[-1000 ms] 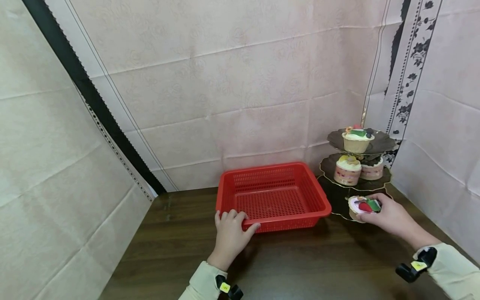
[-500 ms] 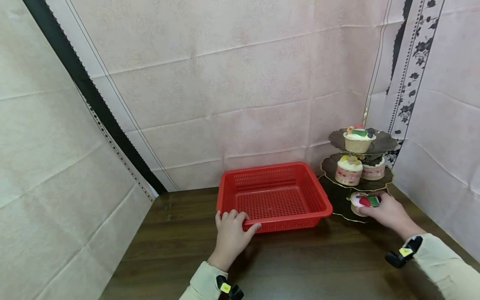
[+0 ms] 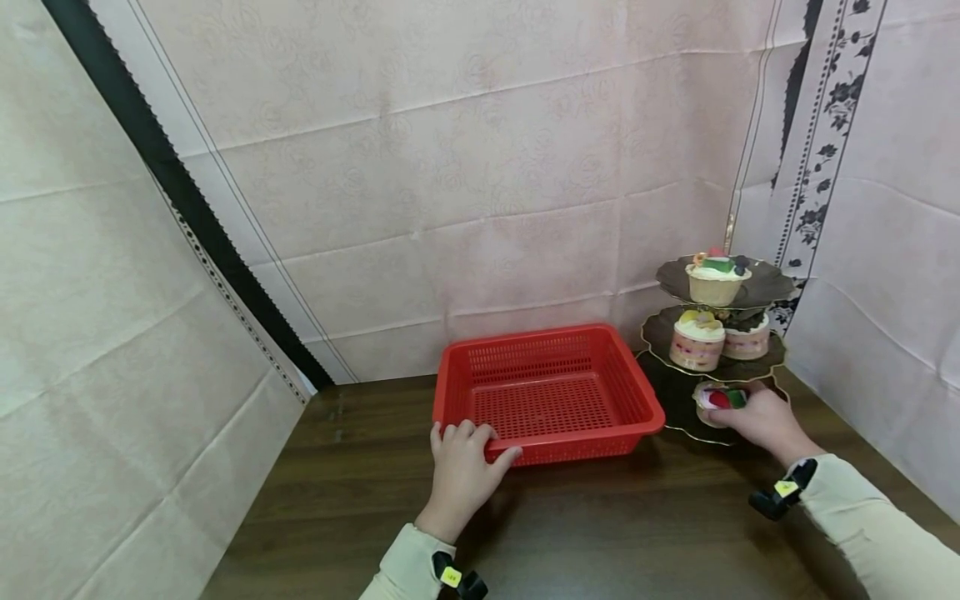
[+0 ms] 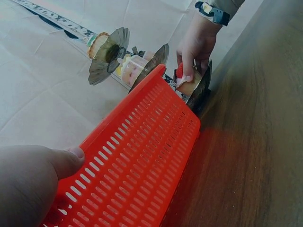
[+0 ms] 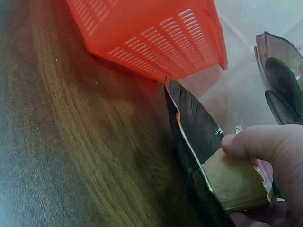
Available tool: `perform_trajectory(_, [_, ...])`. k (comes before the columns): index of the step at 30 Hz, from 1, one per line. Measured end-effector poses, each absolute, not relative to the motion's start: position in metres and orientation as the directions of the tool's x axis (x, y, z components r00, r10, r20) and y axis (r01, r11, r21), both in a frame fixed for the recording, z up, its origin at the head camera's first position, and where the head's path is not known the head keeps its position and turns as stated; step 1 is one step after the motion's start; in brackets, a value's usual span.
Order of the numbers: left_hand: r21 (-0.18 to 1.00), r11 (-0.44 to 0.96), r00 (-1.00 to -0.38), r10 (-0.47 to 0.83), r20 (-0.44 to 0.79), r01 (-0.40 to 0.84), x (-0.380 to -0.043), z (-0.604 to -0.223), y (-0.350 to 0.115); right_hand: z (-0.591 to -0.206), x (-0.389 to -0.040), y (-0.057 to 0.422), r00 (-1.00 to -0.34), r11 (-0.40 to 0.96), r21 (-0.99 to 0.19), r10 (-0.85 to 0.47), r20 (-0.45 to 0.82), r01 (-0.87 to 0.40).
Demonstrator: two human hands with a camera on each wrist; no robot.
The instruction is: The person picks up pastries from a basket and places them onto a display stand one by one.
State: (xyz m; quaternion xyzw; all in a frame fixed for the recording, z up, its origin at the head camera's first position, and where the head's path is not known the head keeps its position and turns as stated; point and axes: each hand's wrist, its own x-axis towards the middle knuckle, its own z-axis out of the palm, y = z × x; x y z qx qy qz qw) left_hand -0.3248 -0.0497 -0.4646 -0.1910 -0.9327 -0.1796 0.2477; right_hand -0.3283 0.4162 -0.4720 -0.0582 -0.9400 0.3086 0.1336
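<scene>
On the lowest tier of the dark three-tier cake stand (image 3: 675, 408), my right hand (image 3: 767, 417) grips a cupcake (image 3: 708, 407) topped with red and green pieces. The right wrist view shows the thumb against the cupcake's pale wrapper (image 5: 232, 179), its base touching or very near the dark plate (image 5: 194, 125); the other fingers are partly hidden. My left hand (image 3: 462, 467) holds the front rim of a red plastic basket (image 3: 555, 446), fingers over the edge and thumb (image 4: 71, 161) outside. No items lie in the basket.
Above, the middle tier bears two pink layered cakes, one yellow-topped (image 3: 696, 343) and one partly hidden (image 3: 746, 342). A fruit-topped cupcake (image 3: 715, 283) stands on the top tier. Cloth walls (image 3: 525, 167) enclose the brown wooden table (image 3: 360, 500).
The right hand and its cupcake have shifted slightly left and in over the lowest tier, while the right wrist has swung left and up. The left hand and basket have stayed put.
</scene>
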Motion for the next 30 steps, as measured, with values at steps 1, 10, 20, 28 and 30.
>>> perform_trajectory(1, [0.240,0.862,-0.803,0.268,0.532,0.447,-0.325,-0.465,-0.050,-0.473,-0.329,0.416,-0.956,0.803,-0.596,0.191,0.222,0.022])
perform_trajectory(10, [0.250,0.858,-0.803,0.265,0.534,0.449,-0.324,-0.464,-0.049,-0.476,-0.335,0.410,-0.954,0.790,-0.613,0.193,0.230,0.012])
perform_trajectory(20, [0.248,0.861,-0.805,0.262,0.533,0.444,-0.324,-0.464,-0.049,-0.476,-0.342,0.409,-0.959,0.782,-0.622,0.209,0.191,0.047])
perform_trajectory(28, [0.254,0.860,-0.809,0.259,0.528,0.442,-0.324,-0.464,-0.049,-0.478,-0.345,0.409,-0.953,0.782,-0.620,0.225,0.202,0.053])
perform_trajectory(30, [0.254,0.861,-0.810,0.259,0.526,0.440,-0.325,-0.464,-0.049,-0.479,-0.346,0.408,-0.952,0.775,-0.631,0.221,0.214,0.038])
